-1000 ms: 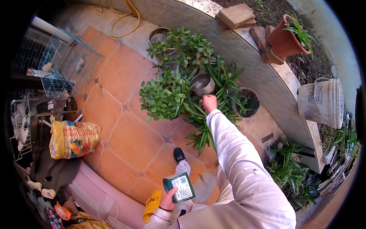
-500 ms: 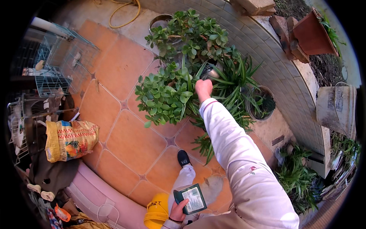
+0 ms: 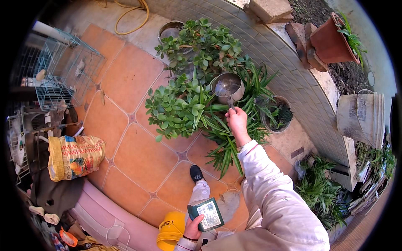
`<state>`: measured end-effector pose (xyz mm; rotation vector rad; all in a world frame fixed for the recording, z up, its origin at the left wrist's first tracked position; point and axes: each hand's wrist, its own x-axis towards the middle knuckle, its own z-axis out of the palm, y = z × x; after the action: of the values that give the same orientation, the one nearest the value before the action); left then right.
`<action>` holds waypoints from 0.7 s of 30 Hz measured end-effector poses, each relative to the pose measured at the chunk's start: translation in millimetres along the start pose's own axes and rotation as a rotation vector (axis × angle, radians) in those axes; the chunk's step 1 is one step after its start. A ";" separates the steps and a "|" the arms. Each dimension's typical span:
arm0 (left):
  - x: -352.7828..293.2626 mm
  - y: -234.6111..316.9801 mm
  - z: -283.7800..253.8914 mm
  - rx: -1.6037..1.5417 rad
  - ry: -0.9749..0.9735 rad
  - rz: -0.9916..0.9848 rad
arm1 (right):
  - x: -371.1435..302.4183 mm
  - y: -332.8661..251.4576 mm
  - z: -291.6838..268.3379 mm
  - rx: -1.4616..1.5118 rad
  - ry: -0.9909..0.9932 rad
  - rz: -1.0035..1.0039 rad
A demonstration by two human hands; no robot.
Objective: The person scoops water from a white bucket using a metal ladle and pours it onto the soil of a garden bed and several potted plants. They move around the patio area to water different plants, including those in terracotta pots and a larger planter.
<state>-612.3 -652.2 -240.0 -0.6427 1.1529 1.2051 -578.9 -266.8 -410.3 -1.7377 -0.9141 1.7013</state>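
Note:
My right hand (image 3: 238, 121) is closed round the handle of a metal dipper (image 3: 231, 101), with its round bowl facing up over the plants. The bowl seems to hold some clear water, though glare makes this hard to tell. Beside and beneath it spread a strappy-leaved spider plant (image 3: 234, 157) and a bushy jade plant (image 3: 176, 111); their pots are mostly hidden by leaves. Low in the view, my left hand (image 3: 193, 228) grips a dark green box (image 3: 208, 214) with a white label. A yellow bucket (image 3: 171, 228) stands right beside that hand.
A round pot (image 3: 289, 115) stands right of the spider plant, by the low tiled wall (image 3: 305, 90). On the wall are bricks (image 3: 272, 10), a terracotta planter (image 3: 333, 39) and a whitish bucket (image 3: 361, 119). Leftward are a wire cage (image 3: 63, 75), yellow sack (image 3: 79, 157) and pink tub (image 3: 109, 209).
My right hand has drawn back toward me. The dipper, tilted and partly hidden among the leaves before, now shows its bowl facing up. My left hand still holds the green box.

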 end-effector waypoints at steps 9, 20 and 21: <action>4.8 -3.1 6.8 -0.007 -0.012 -0.022 | 51.8 -49.4 -12.9 -0.083 0.074 -0.021; 20.1 -18.8 -6.7 -0.015 0.035 -0.020 | 101.8 -64.3 21.5 -0.062 0.125 -0.073; 19.8 -21.1 -6.7 -0.024 0.040 -0.025 | 96.9 -67.2 22.1 -0.099 0.109 -0.078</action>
<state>-595.9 -656.8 -264.3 -0.6999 1.1626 1.1912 -609.9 -151.5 -420.8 -1.8157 -1.0177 1.5193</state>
